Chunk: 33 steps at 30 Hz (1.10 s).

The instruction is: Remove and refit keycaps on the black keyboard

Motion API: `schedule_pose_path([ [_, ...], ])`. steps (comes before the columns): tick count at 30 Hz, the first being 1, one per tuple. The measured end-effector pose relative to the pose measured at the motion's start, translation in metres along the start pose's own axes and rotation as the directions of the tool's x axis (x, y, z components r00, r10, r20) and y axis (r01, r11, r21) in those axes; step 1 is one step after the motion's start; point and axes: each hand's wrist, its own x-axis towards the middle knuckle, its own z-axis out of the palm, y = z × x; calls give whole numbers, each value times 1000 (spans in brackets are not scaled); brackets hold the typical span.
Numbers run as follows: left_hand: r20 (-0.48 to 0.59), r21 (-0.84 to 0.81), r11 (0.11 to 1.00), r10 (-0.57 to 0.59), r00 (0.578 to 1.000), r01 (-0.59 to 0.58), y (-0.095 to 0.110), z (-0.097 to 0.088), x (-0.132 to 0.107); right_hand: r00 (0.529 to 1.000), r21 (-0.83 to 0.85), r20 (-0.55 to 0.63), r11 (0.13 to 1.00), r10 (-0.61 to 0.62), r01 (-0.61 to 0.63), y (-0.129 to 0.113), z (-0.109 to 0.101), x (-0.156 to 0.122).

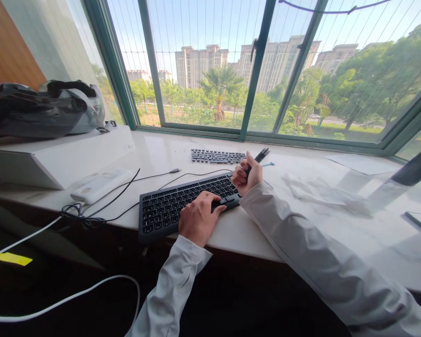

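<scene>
A black keyboard (175, 203) lies on the white windowsill counter (252, 224), its near edge over the counter's front. My left hand (198, 219) rests on the keyboard's right part, fingers curled and pressing on the keys near its front right corner. My right hand (247, 177) sits just past the keyboard's right end, closed round a thin black tool (258, 157) that sticks up and to the right. A loose sheet of black keycaps (217, 156) lies flat behind the keyboard.
A white box (63, 157) with a dark helmet-like device (45, 110) stands at the left. A white flat device (100, 185) and black cables (101, 206) lie beside the keyboard. White cables hang below. Papers (361, 164) and a dark screen edge (416, 168) are right.
</scene>
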Motion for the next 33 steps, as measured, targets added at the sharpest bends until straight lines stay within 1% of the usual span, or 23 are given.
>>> schedule_pose_path([
  [3,4,2,1000,-11,1000,11,0,0,0,1000,-24,-19,1000,-2,1,-2,-2,1],
  [6,7,12,1000,-19,1000,19,0,0,0,998,-98,14,994,59,-57,10,-1,0],
  [9,-6,15,1000,6,1000,-6,-1,1,0,993,-184,38,978,110,-101,23,1,-1],
  [12,-15,18,1000,20,1000,-20,-2,1,0,994,-241,27,966,107,-98,30,1,0],
  [16,-31,19,999,32,999,-32,-3,1,-1,993,-274,13,955,118,-110,32,0,1],
  [23,-32,38,998,53,998,-52,-2,1,-1,987,-267,-12,951,158,-155,39,4,-3],
  [29,-34,51,997,64,997,-63,-3,1,-1,985,-238,12,958,170,-162,41,3,-2],
  [33,-39,53,997,55,998,-53,-3,1,-1,981,-169,60,970,185,-173,39,3,-3],
])
